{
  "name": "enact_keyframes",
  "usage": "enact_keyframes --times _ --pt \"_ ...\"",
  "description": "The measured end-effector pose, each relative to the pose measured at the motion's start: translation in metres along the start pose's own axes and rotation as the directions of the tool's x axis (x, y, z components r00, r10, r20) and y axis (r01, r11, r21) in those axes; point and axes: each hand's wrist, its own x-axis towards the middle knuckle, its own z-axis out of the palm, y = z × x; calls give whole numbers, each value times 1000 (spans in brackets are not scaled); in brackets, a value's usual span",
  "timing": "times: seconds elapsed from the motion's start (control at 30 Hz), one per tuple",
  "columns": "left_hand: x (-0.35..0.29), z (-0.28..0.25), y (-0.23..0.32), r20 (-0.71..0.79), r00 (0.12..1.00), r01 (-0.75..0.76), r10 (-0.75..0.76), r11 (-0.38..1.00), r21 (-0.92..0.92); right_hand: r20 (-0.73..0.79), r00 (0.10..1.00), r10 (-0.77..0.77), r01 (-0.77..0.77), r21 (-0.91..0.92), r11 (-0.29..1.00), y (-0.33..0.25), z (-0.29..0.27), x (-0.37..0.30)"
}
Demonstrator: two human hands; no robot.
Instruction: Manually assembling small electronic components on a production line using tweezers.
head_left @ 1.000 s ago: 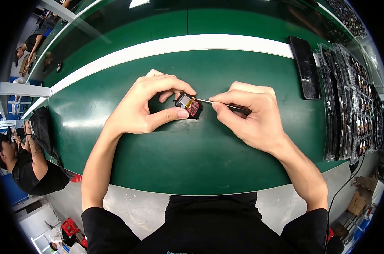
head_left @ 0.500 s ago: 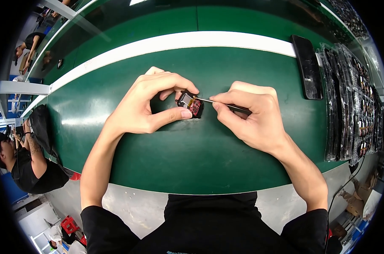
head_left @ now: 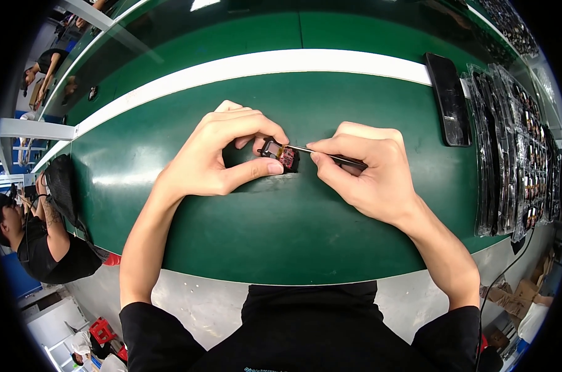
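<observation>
Between its thumb and fingertips, my left hand (head_left: pixel 222 149) grips a small black electronic module (head_left: pixel 279 155). A greyish rectangular part, an amber strip and a reddish circuit board show on the module's face. My right hand (head_left: pixel 371 164) is closed in a pen-like grip around a slim tool with a dark handle and thin metal tip, which looks like tweezers (head_left: pixel 336 157). The metal tip reaches the module's upper edge, close to my left fingertips. Whether it touches the board is too small to tell. Both hands are just above the green tabletop (head_left: pixel 281 235).
A black phone (head_left: pixel 448 99) lies at the far right. Beside it stand stacked clear plastic trays (head_left: pixel 516 149) of small parts. A white rail (head_left: pixel 256 62) runs along the back. To the left, a person in black (head_left: pixel 54 242) sits by a black bag (head_left: pixel 62 186).
The tool's tip has shifted slightly up along the module, toward my left fingertips. The module is tilted a little differently; both hands keep their grips.
</observation>
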Motion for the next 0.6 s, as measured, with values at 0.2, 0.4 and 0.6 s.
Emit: enact_keyframes --times 0.2,0.4,0.6 --pt "-1 -2 1 10 999 31 -31 1000 -1 7 1000 -10 10 7 1000 3 2 0" --pt "-2 -2 -1 6 1000 31 -31 1000 -1 13 1000 -17 17 0 1000 3 2 -1" --pt "1 -3 1 -16 1000 -8 8 1000 -4 14 994 -112 112 -59 992 5 1 0"
